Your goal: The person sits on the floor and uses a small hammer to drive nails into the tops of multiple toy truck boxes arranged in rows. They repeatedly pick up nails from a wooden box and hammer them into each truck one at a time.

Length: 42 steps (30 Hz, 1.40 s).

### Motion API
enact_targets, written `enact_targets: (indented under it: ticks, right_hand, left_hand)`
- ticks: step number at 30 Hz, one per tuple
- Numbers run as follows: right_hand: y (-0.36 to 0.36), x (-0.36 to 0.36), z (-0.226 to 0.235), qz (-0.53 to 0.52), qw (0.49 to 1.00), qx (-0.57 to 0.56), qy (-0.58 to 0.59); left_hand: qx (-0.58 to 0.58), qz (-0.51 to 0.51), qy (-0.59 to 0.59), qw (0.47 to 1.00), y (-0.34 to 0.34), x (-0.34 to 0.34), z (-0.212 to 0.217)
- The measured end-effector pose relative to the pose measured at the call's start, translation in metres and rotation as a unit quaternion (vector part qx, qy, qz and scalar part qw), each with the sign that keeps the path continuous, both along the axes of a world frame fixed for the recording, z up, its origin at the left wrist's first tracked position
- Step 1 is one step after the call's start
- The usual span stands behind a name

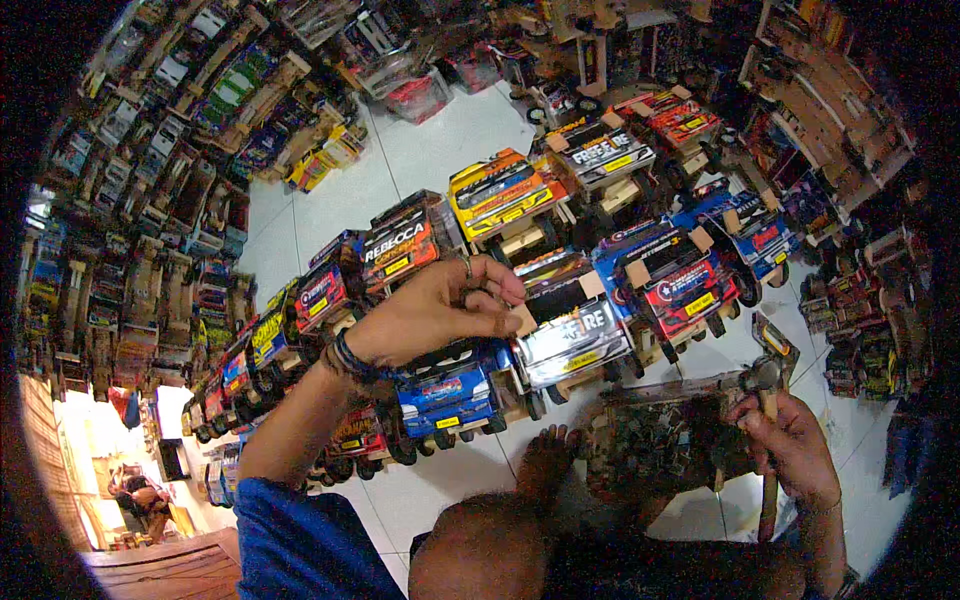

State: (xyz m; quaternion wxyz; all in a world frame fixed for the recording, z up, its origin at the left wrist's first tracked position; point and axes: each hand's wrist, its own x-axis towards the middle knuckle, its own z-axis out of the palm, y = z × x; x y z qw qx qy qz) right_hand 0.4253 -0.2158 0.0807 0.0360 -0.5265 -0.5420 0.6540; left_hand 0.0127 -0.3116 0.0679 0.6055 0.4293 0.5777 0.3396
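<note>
Left hand (pixel 440 310) on toy truck (pixel 570 325); right hand (pixel 790 445) grips hammer (pixel 768 400).

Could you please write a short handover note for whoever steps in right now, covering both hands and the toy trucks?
Left hand: reaching out over the row of toy trucks, fingertips pinched at the rear corner of the silver truck, just above the blue truck. Whether it holds something small I cannot tell.
Right hand: gripping a hammer by its wooden handle, head up, away from the trucks.
Things: trucks stand in rows on the white tiled floor; a box of small parts sits by the right hand.
Done: many trucks look assembled and decorated.
Left: no hammering under way at the pinched spot.
</note>
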Motion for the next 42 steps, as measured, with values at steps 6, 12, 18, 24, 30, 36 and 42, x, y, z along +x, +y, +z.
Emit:
enact_targets:
  ticks: [6, 12, 18, 24, 30, 36, 42]
  right_hand:
    - [0.002, 0.048, -0.026, -0.074, 0.987, -0.075, 0.124]
    - [-0.006, 0.060, -0.030, -0.086, 0.983, -0.064, 0.150]
    - [0.018, 0.054, -0.023, -0.113, 0.964, -0.028, 0.239]
    - [0.006, 0.071, -0.031, -0.096, 0.974, -0.059, 0.198]
    - [-0.020, 0.063, -0.023, -0.014, 0.965, -0.211, 0.154]
    - [0.005, 0.013, 0.006, 0.161, 0.985, -0.056, -0.024]
    - [0.007, -0.040, 0.012, 0.235, 0.930, 0.283, -0.025]
  left_hand:
    - [-0.021, 0.045, -0.032, 0.998, -0.003, -0.011, -0.016]
    - [-0.032, 0.039, -0.057, 0.997, -0.004, -0.013, -0.021]
    - [-0.029, 0.044, -0.045, 0.998, -0.003, -0.010, -0.024]
    - [-0.026, 0.053, -0.060, 0.996, -0.007, -0.011, -0.028]
    - [-0.024, 0.067, -0.072, 0.995, -0.011, -0.010, -0.028]
    - [-0.024, 0.065, -0.055, 0.996, -0.010, -0.009, -0.029]
    - [-0.001, 0.049, -0.037, 0.998, -0.011, -0.012, -0.031]
